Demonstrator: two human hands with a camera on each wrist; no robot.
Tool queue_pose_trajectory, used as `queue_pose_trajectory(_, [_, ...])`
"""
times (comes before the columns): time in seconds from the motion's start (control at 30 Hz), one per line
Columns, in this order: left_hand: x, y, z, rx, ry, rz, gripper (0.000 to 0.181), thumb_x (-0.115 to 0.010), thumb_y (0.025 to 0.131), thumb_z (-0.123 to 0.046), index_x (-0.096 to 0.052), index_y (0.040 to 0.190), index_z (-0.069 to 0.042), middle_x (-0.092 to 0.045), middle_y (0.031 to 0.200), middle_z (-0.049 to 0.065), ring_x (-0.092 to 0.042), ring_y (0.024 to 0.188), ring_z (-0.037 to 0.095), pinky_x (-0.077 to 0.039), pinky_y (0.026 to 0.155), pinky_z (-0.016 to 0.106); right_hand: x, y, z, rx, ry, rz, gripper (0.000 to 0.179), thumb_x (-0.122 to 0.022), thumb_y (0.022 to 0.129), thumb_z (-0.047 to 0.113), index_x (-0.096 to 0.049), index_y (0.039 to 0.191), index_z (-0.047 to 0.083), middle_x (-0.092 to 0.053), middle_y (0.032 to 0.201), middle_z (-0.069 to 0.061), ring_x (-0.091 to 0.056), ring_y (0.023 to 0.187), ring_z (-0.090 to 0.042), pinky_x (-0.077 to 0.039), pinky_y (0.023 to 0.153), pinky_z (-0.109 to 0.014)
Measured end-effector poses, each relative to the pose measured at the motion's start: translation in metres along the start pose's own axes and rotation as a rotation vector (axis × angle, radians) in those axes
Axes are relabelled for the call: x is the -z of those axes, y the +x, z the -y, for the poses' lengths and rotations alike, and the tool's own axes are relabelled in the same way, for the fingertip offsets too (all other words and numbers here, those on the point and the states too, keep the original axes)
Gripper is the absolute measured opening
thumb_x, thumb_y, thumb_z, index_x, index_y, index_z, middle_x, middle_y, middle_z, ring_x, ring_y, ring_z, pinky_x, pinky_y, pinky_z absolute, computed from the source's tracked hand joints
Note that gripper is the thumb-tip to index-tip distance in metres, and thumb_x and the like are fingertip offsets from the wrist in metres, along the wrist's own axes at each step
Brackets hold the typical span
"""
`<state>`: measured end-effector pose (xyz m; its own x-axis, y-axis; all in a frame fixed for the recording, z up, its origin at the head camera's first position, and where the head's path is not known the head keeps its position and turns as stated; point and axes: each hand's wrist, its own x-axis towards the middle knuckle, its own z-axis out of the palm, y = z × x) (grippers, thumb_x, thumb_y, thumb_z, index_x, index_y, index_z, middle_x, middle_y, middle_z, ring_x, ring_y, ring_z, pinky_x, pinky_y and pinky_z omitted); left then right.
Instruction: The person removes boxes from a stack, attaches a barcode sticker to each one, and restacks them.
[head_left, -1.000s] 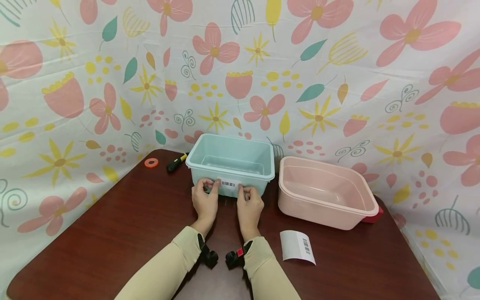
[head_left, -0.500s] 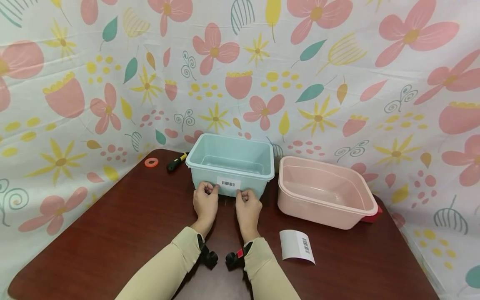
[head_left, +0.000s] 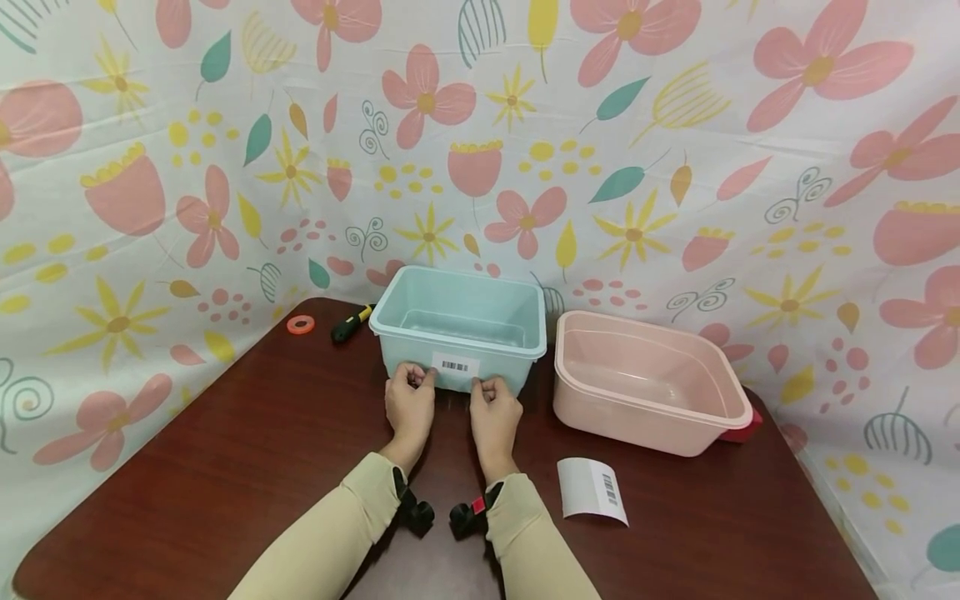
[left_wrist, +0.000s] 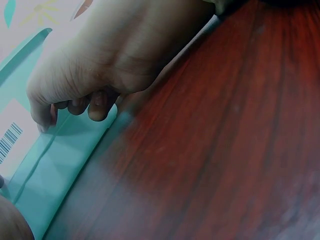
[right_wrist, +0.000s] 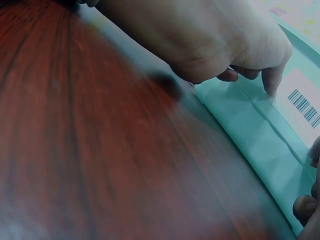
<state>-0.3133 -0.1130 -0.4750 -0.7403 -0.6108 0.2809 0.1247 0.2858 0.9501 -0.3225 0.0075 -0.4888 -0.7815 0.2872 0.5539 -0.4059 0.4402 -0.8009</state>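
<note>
A white barcode label (head_left: 455, 365) lies on the front wall of the light blue plastic bin (head_left: 390, 346). My left hand (head_left: 410, 410) is at the label's lower left corner, its thumb tip pressing there and the other fingers loosely bent against the bin wall. At the lower right corner my right hand (head_left: 495, 421) does likewise with its thumb. In both wrist views the label lies flat against the wall, with the thumb tips right at its edge. Below the label, a ridge runs along the bin.
A pink bin (head_left: 637, 417) stands to the right, with a red object (head_left: 744, 427) partly hidden behind it. Nearer me lies a white sheet with another barcode label (head_left: 592, 492). An orange tape roll (head_left: 301, 324) and a dark green and yellow handled tool (head_left: 349, 324) lie at the back left.
Both hands have slid down from the label's sides to its lower corners, uncovering more of it. Over the last half second they have stayed in place.
</note>
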Motion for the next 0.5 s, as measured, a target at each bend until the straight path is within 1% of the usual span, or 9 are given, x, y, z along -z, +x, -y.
queue_pose_trajectory(0.13, [-0.0001,-0.0003,0.0002,0.006,-0.007,0.006,0.028,-0.072,0.092,-0.028,-0.050,0.079,-0.017,-0.051,0.077,0.001,-0.043,0.078,0.023,-0.033,0.069,0.039,0.0007,-0.0001,-0.0001,0.003,-0.002,0.002,0.027,-0.072,0.094,0.016,-0.060,0.070,0.014,-0.054,0.056,0.005,-0.051,0.050,-0.011,-0.045,0.053,-0.032])
queue_pose_trajectory(0.3, [0.0001,-0.0009,-0.0007,-0.006,-0.002,-0.001,0.029,-0.075,0.090,-0.029,-0.051,0.078,-0.017,-0.051,0.076,0.001,-0.044,0.077,0.023,-0.034,0.069,0.039,0.0017,-0.0004,0.0012,-0.006,-0.001,0.015,0.027,-0.071,0.094,0.016,-0.060,0.070,0.015,-0.053,0.055,0.006,-0.051,0.049,-0.011,-0.044,0.053,-0.031])
queue_pose_trajectory(0.4, [0.0005,-0.0013,-0.0010,-0.018,-0.002,0.004,0.031,-0.076,0.089,-0.032,-0.051,0.078,-0.017,-0.052,0.075,0.001,-0.046,0.076,0.024,-0.034,0.074,0.040,0.0020,-0.0008,0.0013,-0.010,0.005,0.014,0.027,-0.072,0.094,0.016,-0.060,0.070,0.014,-0.053,0.055,0.005,-0.051,0.048,-0.011,-0.045,0.052,-0.031])
queue_pose_trajectory(0.5, [0.0014,-0.0021,-0.0008,-0.027,-0.020,0.023,0.033,-0.076,0.090,-0.036,-0.051,0.081,-0.016,-0.052,0.077,0.001,-0.047,0.074,0.024,-0.031,0.082,0.043,0.0020,-0.0018,0.0009,-0.013,0.014,0.008,0.025,-0.072,0.094,0.017,-0.061,0.071,0.014,-0.054,0.056,0.005,-0.051,0.048,-0.011,-0.045,0.052,-0.031])
